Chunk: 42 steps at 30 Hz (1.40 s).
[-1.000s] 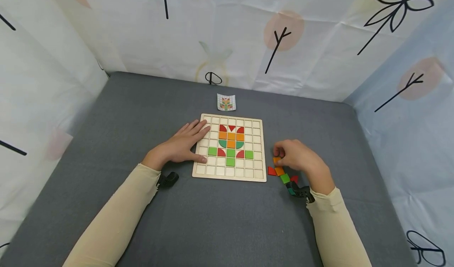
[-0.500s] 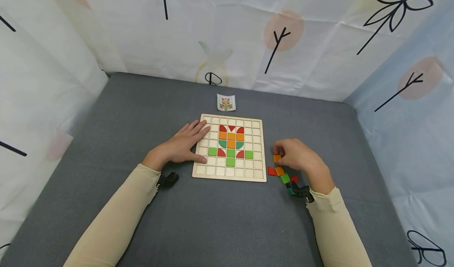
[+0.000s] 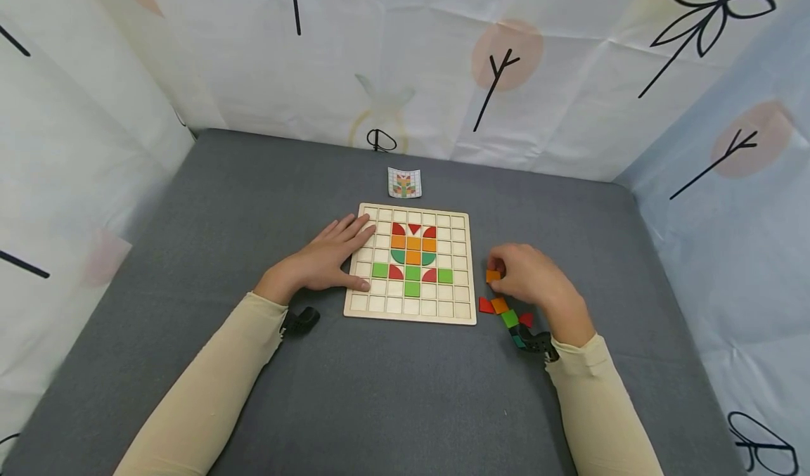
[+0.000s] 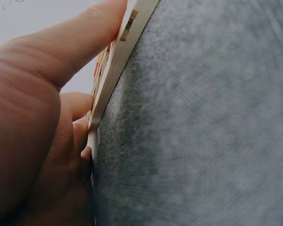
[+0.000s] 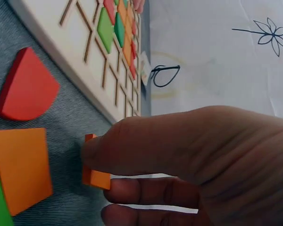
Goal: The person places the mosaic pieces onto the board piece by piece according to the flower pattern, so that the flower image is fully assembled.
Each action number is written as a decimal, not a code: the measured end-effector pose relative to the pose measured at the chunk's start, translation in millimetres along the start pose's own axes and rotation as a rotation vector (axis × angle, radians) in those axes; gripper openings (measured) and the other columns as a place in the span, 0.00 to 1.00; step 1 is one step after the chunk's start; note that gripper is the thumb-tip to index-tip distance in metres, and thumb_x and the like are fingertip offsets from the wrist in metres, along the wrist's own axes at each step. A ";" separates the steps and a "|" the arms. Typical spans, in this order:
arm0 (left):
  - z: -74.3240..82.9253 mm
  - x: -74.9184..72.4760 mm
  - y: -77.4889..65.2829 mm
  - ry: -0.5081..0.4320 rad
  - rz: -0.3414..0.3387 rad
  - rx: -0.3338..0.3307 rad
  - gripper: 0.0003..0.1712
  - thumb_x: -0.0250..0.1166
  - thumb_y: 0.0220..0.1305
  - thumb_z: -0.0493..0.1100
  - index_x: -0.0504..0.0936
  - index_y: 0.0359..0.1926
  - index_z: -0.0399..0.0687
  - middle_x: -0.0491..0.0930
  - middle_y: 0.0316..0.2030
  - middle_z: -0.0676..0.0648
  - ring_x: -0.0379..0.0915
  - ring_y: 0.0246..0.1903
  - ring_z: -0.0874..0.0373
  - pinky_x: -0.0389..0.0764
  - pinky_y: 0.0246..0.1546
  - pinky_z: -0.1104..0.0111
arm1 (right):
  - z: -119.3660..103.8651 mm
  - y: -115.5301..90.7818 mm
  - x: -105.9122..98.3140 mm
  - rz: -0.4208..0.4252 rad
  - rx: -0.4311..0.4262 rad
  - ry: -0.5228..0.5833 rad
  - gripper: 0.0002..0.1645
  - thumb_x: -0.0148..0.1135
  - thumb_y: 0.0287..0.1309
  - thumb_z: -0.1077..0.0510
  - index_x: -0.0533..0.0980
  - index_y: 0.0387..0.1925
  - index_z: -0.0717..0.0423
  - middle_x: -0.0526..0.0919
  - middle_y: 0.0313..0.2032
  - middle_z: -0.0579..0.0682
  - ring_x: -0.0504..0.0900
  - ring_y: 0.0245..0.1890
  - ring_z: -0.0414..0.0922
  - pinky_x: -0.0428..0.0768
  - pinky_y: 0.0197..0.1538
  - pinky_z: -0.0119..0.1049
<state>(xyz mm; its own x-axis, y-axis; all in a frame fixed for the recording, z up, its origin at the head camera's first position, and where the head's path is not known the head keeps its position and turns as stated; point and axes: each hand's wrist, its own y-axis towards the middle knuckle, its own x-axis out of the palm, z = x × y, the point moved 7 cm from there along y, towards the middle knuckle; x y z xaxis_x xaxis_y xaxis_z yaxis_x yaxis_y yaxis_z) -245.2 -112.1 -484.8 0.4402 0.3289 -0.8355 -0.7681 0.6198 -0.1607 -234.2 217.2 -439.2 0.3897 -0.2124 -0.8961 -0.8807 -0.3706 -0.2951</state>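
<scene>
My left hand (image 3: 325, 256) lies spread on the left side of a wooden grid board (image 3: 455, 304), fingers and thumb straight across its edge. In the left wrist view the thumb (image 4: 85, 40) rests on the board's pale rim (image 4: 118, 61). Red, orange and green tiles form a pattern in the middle squares. Right of the board, my right hand (image 3: 531, 275) pinches an orange square tile (image 5: 100, 179) between thumb and fingers. Close below it on the table are a red quarter-round tile (image 5: 28, 89), another orange square tile (image 5: 23, 165) and a green tile (image 3: 509, 318).
Behind the board lies a small printed card (image 3: 404, 183) showing a coloured grid pattern. Another red tile (image 3: 526, 319) and a dark green tile (image 3: 519, 341) lie partly beside the right wrist strap (image 3: 538, 342). White patterned cloth (image 3: 430, 61) hangs round the grey table (image 3: 380, 391).
The pinched orange tile has moved slightly up and away from the other loose tiles with my right hand. My left hand stays in place on the board.
</scene>
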 end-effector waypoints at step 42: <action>0.7 -0.1 0.3 -0.005 -0.001 -0.005 0.67 0.76 0.66 0.66 0.46 0.89 0.45 0.35 0.88 0.42 0.25 0.85 0.41 0.31 0.84 0.48 | -98.6 -0.9 29.5 0.280 -0.406 -0.090 0.10 0.79 0.61 0.57 0.87 0.44 0.51 0.86 0.42 0.44 0.82 0.37 0.43 0.84 0.42 0.42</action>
<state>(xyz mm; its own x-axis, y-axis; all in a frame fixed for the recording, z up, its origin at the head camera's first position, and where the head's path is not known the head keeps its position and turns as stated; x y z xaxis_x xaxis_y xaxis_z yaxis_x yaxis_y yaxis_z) -245.1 -111.4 -484.4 0.4431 0.3318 -0.8328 -0.7701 0.6164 -0.1642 -195.3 122.1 -432.7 0.1125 -0.2822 -0.9528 -0.7652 -0.6363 0.0981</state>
